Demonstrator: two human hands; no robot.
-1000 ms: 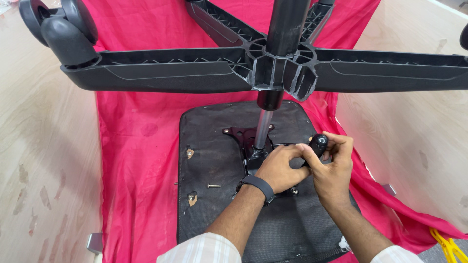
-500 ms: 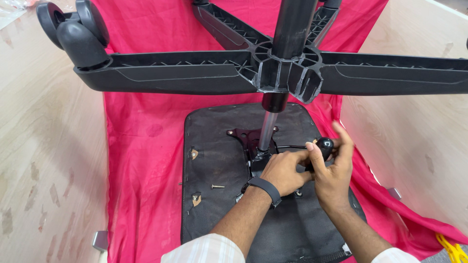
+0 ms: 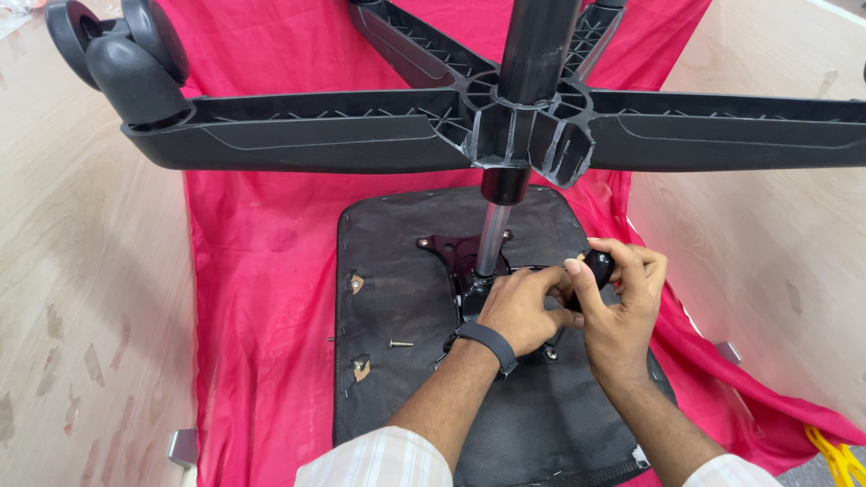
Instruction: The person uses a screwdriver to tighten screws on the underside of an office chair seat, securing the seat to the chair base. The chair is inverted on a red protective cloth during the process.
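An office chair lies upside down, its black seat underside (image 3: pixel 406 379) facing up on a red cloth (image 3: pixel 262 271). The gas column (image 3: pixel 492 239) rises from the metal mechanism plate (image 3: pixel 451 248) to the black star base (image 3: pixel 379 131) overhead. My left hand (image 3: pixel 523 307), with a dark wristband, grips the mechanism next to the column's foot. My right hand (image 3: pixel 622 302) is closed around the black knob of the lever (image 3: pixel 599 265) on the mechanism's right side. A loose screw (image 3: pixel 400 344) lies on the seat underside, left of my hands.
A black twin castor (image 3: pixel 126 54) sits at the end of the left base arm. Pale wood flooring (image 3: pixel 81 298) lies on both sides of the cloth. A yellow object (image 3: pixel 839 455) shows at the bottom right corner. A metal piece (image 3: pixel 183 445) sticks out at the cloth's lower left.
My hands have stayed on the mechanism and lever knob, with small shifts of the fingers. The view has moved closer and slightly right.
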